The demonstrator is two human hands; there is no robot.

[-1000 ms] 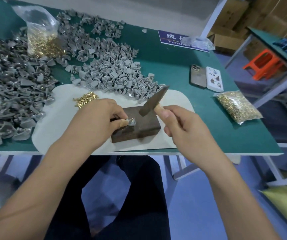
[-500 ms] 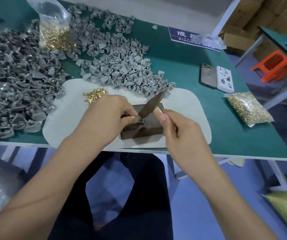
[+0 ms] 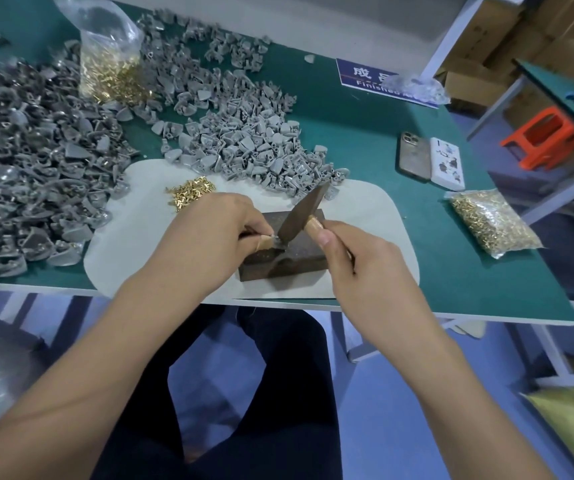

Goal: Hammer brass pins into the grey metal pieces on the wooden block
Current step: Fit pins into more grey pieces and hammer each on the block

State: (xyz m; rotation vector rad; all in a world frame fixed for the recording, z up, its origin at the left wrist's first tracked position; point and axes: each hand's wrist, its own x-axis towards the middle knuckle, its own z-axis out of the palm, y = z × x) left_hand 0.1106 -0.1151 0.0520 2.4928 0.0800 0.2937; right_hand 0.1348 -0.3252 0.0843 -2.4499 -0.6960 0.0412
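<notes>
Green bench: two phones, two pin bags, one wooden block.

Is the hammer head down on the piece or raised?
Down: the dark metal hammer head meets the small grey metal piece pinched by the left hand.

**Crowded on the left, open on the right**

Grey metal pieces heap the desk left of and behind the wooden block, with loose brass pins just beside them. Right of the block, bare mat and green desk lie open up to two phones and a bag of pins.
</notes>
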